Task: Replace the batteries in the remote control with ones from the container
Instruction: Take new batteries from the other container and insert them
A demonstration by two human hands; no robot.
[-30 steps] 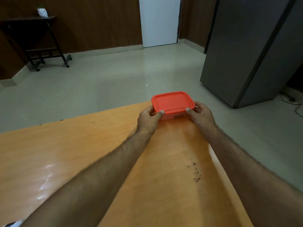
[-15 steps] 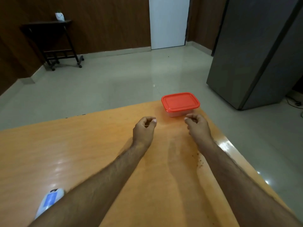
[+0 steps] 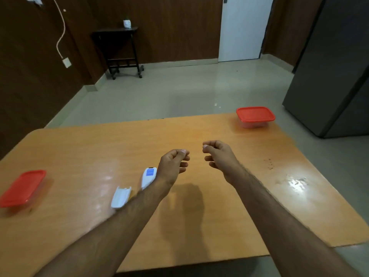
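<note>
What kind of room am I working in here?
Probably a plain office or home utility room: an orange wooden table on a tiled floor, dark wood-panelled walls, a white door, and a tall grey cabinet or fridge.

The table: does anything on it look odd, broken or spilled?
One thing: the white remote lies with its battery cover off, loose beside it, both partly behind the left forearm. Dark specks dot the table on the right. Both red-lidded containers sit closed; nothing looks spilled.

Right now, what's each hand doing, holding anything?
Left hand: open, fingers loosely curled, holding nothing, above the table.
Right hand: open, loosely curled, holding nothing.
</note>
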